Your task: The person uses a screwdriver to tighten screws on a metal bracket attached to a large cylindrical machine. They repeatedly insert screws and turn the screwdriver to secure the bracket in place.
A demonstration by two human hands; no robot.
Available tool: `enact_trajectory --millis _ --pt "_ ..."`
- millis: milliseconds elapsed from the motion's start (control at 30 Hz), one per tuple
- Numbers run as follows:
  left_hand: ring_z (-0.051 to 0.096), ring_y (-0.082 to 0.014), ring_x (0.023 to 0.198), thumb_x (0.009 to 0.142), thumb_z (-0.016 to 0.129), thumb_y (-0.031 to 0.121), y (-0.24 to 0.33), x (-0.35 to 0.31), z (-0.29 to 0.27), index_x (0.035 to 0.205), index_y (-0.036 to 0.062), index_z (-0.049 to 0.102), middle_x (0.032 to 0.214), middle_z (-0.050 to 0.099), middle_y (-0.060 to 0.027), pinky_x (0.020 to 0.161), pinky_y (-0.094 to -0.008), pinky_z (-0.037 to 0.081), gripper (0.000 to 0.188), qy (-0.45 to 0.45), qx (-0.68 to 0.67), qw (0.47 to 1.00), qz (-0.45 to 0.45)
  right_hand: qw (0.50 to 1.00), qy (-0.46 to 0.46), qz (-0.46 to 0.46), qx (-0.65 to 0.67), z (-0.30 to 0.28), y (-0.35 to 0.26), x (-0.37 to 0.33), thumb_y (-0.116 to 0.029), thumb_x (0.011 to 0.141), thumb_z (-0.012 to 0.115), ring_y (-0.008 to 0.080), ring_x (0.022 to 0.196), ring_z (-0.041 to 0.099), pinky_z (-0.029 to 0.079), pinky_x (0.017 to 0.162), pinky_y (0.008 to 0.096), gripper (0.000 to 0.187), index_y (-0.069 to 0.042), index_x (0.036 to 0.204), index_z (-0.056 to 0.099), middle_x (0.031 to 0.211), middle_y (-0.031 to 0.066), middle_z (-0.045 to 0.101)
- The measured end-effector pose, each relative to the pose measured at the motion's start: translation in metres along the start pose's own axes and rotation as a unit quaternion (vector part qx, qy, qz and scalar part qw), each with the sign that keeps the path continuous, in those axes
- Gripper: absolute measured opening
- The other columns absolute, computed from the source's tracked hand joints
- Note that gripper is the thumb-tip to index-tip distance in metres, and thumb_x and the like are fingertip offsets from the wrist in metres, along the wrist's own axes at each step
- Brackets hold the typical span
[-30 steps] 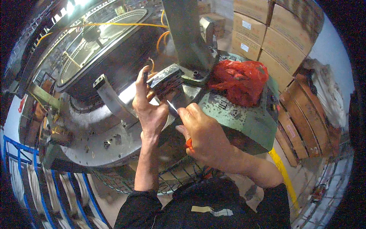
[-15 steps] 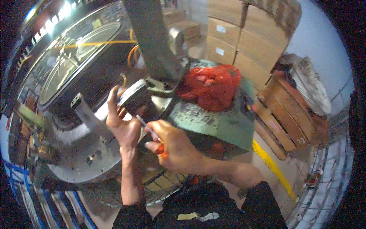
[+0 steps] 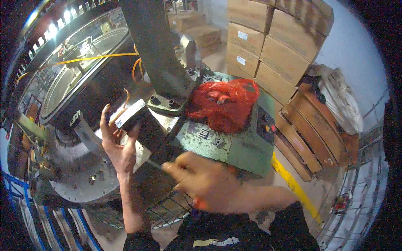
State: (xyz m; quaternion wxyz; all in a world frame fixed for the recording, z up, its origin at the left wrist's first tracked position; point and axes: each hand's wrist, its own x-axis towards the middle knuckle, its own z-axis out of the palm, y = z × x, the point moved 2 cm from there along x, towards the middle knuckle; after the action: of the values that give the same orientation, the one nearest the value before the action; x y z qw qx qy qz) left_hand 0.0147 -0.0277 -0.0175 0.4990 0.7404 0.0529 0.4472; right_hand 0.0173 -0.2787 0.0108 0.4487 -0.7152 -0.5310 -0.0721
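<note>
My left hand (image 3: 119, 152) is raised over the machine's grey bed, palm turned toward me. Its thumb and fingers are around a dark rectangular block (image 3: 131, 113) with a bright, pale face; part of the block's grip is hidden by the fingers. To the right and lower, my right hand (image 3: 205, 180) is closed on a screwdriver (image 3: 155, 165). The screwdriver's thin shaft points left toward my left wrist, and a bit of its orange-red handle (image 3: 200, 203) shows under the hand. Motion blurs the right hand. Block and screwdriver tip are apart.
A red plastic bag (image 3: 224, 106) lies on a green machine table (image 3: 238, 152) with small metal pieces on it. A thick grey column (image 3: 157, 46) rises behind. Stacked cartons (image 3: 282, 54) stand at the far right, above curved brown panels (image 3: 314, 121). A yellow line (image 3: 295, 184) marks the floor.
My right hand and the screwdriver have moved down and away from the block. My left hand has shifted left and slightly down with the block, whose pale face is now turned more toward me.
</note>
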Motion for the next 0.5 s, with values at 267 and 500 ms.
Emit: enact_trajectory --millis 267,500 --pt "0.063 -0.0272 0.128 0.091 0.078 0.004 0.012 -0.018 0.003 0.154 0.0070 0.043 0.135 0.066 -0.0191 0.113 -0.0414 0.046 0.072 0.099 0.135 0.985 0.039 0.968 0.156 0.196 0.010 -0.148 0.136 0.016 -0.015 0.098 0.068 0.0168 0.081 0.073 0.056 0.075 0.0319 0.020 0.001 0.105 0.078 0.090 0.0125 0.079" --pt "0.066 -0.0262 0.123 0.092 0.070 -0.010 0.033 -0.056 -0.009 0.139 -0.0024 0.056 0.131 0.068 -0.0195 0.108 -0.0387 0.051 0.049 0.231 0.172 0.957 0.027 0.960 -0.132 0.028 -0.246 -0.101 0.230 0.059 -0.020 0.094 0.064 0.0391 0.094 0.071 0.055 0.087 0.0492 0.023 -0.006 0.109 0.074 0.098 0.0223 0.073"
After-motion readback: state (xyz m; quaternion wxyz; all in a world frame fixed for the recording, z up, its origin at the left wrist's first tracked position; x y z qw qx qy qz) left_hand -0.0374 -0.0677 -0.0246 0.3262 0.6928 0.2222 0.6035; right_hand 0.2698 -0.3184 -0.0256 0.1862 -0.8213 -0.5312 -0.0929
